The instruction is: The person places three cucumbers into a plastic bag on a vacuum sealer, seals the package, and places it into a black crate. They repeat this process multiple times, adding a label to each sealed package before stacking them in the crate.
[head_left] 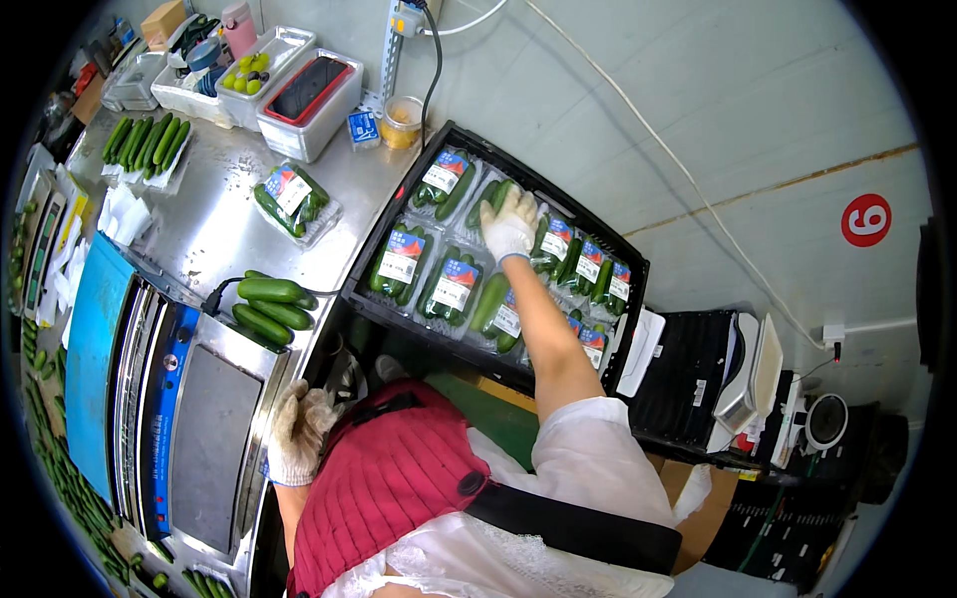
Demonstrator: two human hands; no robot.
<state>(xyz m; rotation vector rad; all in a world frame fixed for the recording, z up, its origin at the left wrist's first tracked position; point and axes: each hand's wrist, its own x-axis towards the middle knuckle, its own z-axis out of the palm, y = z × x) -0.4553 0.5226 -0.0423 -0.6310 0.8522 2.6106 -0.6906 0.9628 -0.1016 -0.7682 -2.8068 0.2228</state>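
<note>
My right hand (510, 224), in a white knit glove, reaches into a black crate (439, 344). Its thumb and fingers are over a tray pack of cucumbers (488, 199) in the back row, partly hidden beneath the glove. Around it lie several more wrapped packs with blue, red and white labels, such as one cucumber pack (401, 263) at the left. My left hand (299, 431), also gloved, hangs beside the edge of the wrapping machine (214, 439). Its fingers are loosely bent and apart, with nothing seen in them.
On the steel table (214, 234) are a wrapped cucumber pack (291, 202), loose cucumbers (271, 307) and an unwrapped row of cucumbers (147, 145). A phone (310, 90) rests on a white box at the back. A cable runs down the wall. Stacked black crates (688, 374) stand at right.
</note>
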